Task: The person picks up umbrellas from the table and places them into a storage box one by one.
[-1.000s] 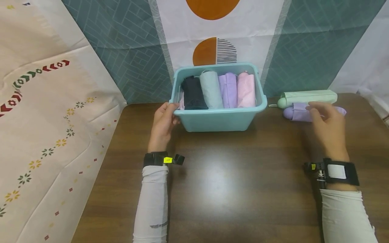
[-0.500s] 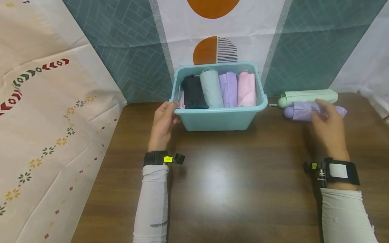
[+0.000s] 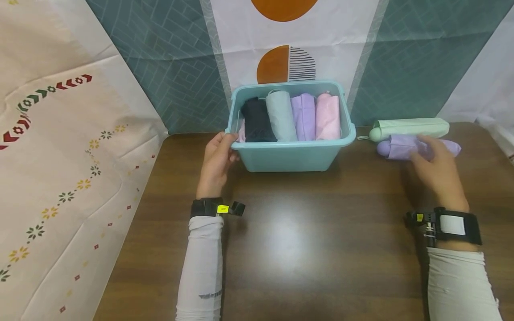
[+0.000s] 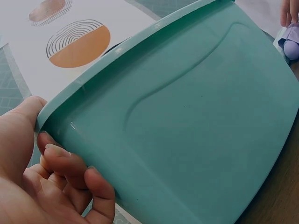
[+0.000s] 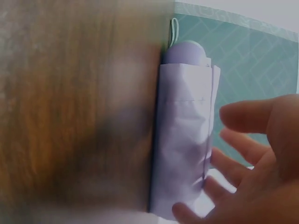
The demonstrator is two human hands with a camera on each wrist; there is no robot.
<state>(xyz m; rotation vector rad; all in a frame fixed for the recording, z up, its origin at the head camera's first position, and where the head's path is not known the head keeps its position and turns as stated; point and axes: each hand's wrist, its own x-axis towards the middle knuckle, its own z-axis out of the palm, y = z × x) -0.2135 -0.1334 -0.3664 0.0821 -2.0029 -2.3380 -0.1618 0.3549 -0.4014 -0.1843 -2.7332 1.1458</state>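
Note:
A light-blue plastic bin [image 3: 287,158] stands at the back of the table, holding upright fabric rolls in black [image 3: 258,122], grey-blue [image 3: 281,117], purple [image 3: 304,117] and pink [image 3: 327,118]. My left hand [image 3: 217,162] grips the bin's left front corner, thumb over the rim and fingers curled beneath, as the left wrist view shows. On the right lies a folded purple umbrella [image 3: 401,147] with a rounded handle. Over its middle is my right hand [image 3: 437,169]. The right wrist view shows that hand's spread fingers [image 5: 229,165] close along the side of the umbrella [image 5: 184,140].
Just behind the purple umbrella lies a pale green folded umbrella [image 3: 413,128] with a wrist loop. A patterned cloth [image 3: 176,67] hangs behind the table, and a cream embroidered cloth [image 3: 60,156] borders it on the left. Brown wooden tabletop [image 3: 321,249] extends in front of the bin.
My right hand has shifted slightly over the purple umbrella, its fingers now closer about it. The left hand keeps its hold on the bin, which stays in place.

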